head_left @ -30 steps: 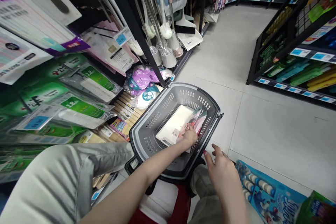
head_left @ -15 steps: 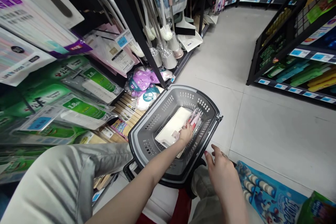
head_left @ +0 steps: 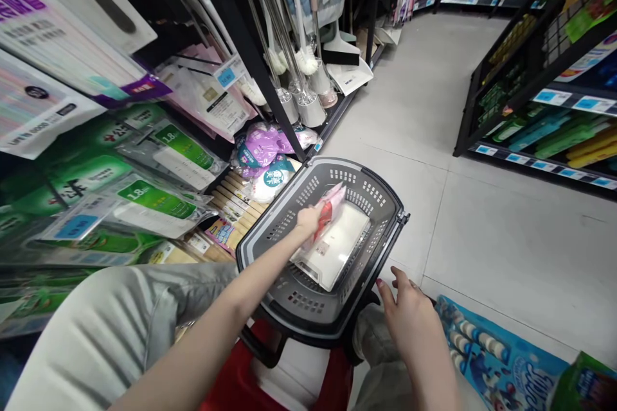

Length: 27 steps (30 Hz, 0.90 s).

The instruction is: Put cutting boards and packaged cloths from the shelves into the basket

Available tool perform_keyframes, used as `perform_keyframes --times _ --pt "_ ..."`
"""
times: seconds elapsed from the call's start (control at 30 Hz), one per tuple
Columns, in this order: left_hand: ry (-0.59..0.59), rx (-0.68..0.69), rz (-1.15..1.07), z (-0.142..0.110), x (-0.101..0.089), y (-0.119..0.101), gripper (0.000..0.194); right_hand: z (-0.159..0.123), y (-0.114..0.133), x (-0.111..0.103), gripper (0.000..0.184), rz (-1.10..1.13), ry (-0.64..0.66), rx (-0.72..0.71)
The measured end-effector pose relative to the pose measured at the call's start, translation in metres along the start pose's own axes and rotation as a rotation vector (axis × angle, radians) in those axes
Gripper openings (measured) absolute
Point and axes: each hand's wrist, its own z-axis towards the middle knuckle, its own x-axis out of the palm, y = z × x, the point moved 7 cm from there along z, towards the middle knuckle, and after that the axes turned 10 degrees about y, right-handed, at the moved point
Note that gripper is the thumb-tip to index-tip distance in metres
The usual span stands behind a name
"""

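Note:
Inside the grey shopping basket (head_left: 380, 263), my left hand (head_left: 308, 221) grips a pink-and-red plastic packet (head_left: 331, 205) whose exact contents I cannot make out. The packet is tilted along the basket's left side, partly over a flat white rectangular item (head_left: 340, 250) with a small label. That white item lies on the basket's bottom. To the right of the basket, my right hand (head_left: 403, 295) hangs near the rim, thumb and fingers apart, holding nothing.
Hanging packs (head_left: 159, 199) and toilet brushes (head_left: 306, 90) line the shelf on the left. A dark rack of bottles (head_left: 544, 135) stands across the grey tiled aisle (head_left: 405, 96). Blue packaging (head_left: 501, 359) lies at lower right, and something red (head_left: 236, 379) is under the basket.
My left hand has moved the pink-and-red packet from the right side of the basket to the left. The white item has shifted right. My right hand has barely moved.

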Motion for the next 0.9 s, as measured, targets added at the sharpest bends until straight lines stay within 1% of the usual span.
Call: perform_keyframes --times 0.07,0.13,0.2,0.27,0.3,0.33,0.43,0.47,0.5,0.67,0.83,0.9 --pt "-0.008 -0.057 0.001 -0.005 -0.002 0.026 0.067 0.000 0.001 0.000 0.040 -0.004 -0.006 -0.003" --pt "-0.010 -0.105 -0.005 -0.010 0.003 0.042 0.071 0.000 0.002 0.000 0.039 -0.008 -0.009 -0.010" --pt "-0.012 -0.138 -0.013 -0.013 0.013 0.047 0.081 0.000 0.004 0.001 0.039 -0.021 -0.008 -0.016" --pt "-0.020 -0.156 -0.017 -0.012 0.023 0.043 0.095 0.001 0.006 0.003 0.040 -0.035 0.001 -0.021" --pt "-0.031 -0.157 -0.016 -0.010 0.027 0.040 0.098 0.002 0.006 0.004 0.041 -0.040 0.005 -0.024" --pt "-0.046 -0.149 -0.009 -0.007 0.030 0.037 0.094 0.002 0.007 0.004 0.041 -0.043 0.009 -0.026" --pt "-0.084 -0.097 0.024 0.004 0.034 0.030 0.060 0.003 0.007 0.005 0.041 -0.053 0.013 -0.015" --pt "-0.089 -0.085 0.031 0.008 0.035 0.030 0.054 0.003 0.007 0.005 0.042 -0.057 0.014 -0.008" --pt "-0.089 -0.082 0.034 0.012 0.036 0.030 0.051 0.003 0.007 0.005 0.042 -0.059 0.015 -0.004" --pt "-0.090 -0.120 0.024 0.027 0.039 0.036 0.053 0.003 0.011 0.005 0.041 -0.041 0.026 -0.019" --pt "-0.079 -0.052 0.023 0.029 0.033 0.041 0.065 0.003 0.008 0.005 0.041 -0.060 0.009 -0.017" --pt "-0.086 -0.034 0.034 0.025 0.031 0.041 0.061 0.002 0.008 0.005 0.041 -0.064 0.006 -0.025"
